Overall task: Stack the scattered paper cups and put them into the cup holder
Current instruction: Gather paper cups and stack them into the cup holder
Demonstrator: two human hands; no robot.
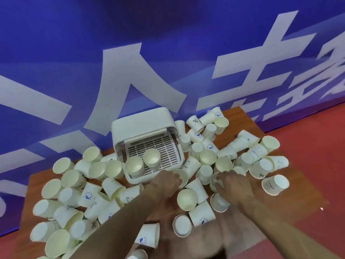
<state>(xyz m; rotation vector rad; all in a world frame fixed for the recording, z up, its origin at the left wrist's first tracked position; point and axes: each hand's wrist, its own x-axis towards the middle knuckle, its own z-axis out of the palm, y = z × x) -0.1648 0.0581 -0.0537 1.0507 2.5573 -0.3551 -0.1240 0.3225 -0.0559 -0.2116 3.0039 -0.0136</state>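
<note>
A: Cups (73, 179), where do they lie?

B: Loose all over the table (237, 118): some upright, some tipped on their sides, some mouth-down. With the holder (143, 124) as the dial's centre, they crowd from 7 to 9 o'clock and again from 1 to 5 o'clock.

A: And the holder itself?

B: It is a white box near the table's far edge, its open front turned toward the person. A slotted tray (164, 146) sits inside, and two cups (134, 166) stand mouth-up, side by side, toward the tray's 7 o'clock end.

A: The left hand?

B: The left hand (166, 182) reaches to the holder's 5 o'clock corner. Its fingertips pinch the rim of the corner cup (184, 176), which lies just beside the holder with its mouth toward the camera.

A: And the right?

B: The right hand (231, 182) is at 4 o'clock, farther out, knuckles up over a tilted cup (215, 181). Its fingers touch that cup, but blur hides whether they grasp it, so I cannot tell.

A: Anything else?

B: A blue banner (168, 43) with big white characters rises at 12 o'clock, and red floor (317, 143) shows at 3 o'clock.
</note>
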